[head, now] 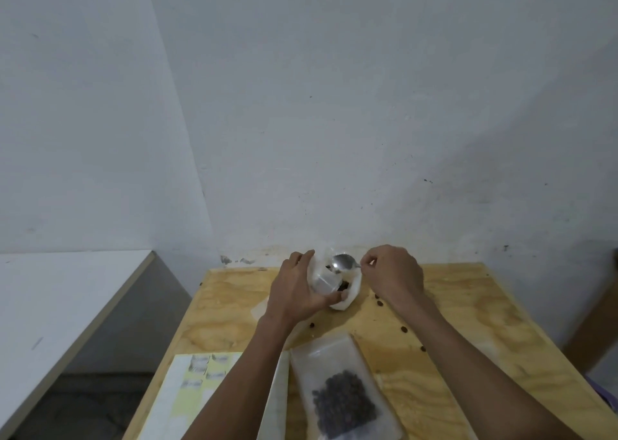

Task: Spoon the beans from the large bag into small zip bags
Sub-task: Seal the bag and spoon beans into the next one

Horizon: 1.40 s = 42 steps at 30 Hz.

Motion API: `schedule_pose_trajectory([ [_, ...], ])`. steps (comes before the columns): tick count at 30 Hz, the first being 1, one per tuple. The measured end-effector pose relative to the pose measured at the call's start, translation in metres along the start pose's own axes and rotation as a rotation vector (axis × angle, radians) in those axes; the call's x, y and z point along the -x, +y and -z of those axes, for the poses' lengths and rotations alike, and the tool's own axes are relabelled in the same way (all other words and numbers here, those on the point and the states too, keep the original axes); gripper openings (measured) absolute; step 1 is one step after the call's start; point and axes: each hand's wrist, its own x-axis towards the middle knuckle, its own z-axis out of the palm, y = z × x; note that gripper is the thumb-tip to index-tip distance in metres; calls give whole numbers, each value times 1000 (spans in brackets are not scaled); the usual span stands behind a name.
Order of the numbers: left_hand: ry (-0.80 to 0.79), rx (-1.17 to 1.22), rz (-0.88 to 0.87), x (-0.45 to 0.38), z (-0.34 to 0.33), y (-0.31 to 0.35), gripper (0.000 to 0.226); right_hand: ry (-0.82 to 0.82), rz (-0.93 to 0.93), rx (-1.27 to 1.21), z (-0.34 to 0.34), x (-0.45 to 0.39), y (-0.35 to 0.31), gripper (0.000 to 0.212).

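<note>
The left hand (297,292) grips a small clear plastic zip bag (322,281) at frame centre, over the white large bag (347,297) of dark beans (344,285). The right hand (393,272) pinches the handle of a shiny metal spoon (344,262), its bowl at the bag mouth. The film looks light, limp and slippery, so it is best held near the rim. A filled clear zip pouch (344,389) lies lower centre on the pale plywood counter (468,322), loose beans scattered about.

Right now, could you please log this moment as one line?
left hand: holds small zip bag | right hand: pinches spoon over it | filled bag: on table
</note>
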Motion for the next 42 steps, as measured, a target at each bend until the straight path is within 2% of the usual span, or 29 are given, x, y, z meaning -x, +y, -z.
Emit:
schedule_pose_trajectory([
  [3,0,29,-12,3,1,6,110,-49,8,132,-19,10,7,22],
  [6,-17,61,-14,1,1,12,113,-89,24,112,-34,16,10,23],
  [9,-25,96,-14,-6,-2,18,119,-114,25,22,-43,17,12,20],
  [13,-25,123,-59,-17,-3,31,115,-189,-51,-128,-49,12,13,20],
  [18,-18,140,-66,-20,-5,34,112,-272,-174,-386,-53,2,23,37],
  [21,-32,125,-60,-19,-2,25,116,-292,-211,-508,-51,-2,28,23],
  [23,-47,107,-60,-17,-1,16,115,-284,-218,-563,-48,-3,30,32],
  [25,-70,93,-43,-14,2,8,116,-276,-204,-567,-45,-4,32,39],
  [33,-119,22,-18,-2,8,-8,111,-209,-154,-565,-6,-3,19,19],
  [37,-131,17,-12,0,12,-4,114,-217,-105,-549,12,-5,9,15],
  [39,-118,24,-14,0,14,0,109,-216,-65,-524,17,-4,4,15],
  [42,-85,35,-29,2,17,5,111,-224,11,-429,17,-1,-6,15],
])
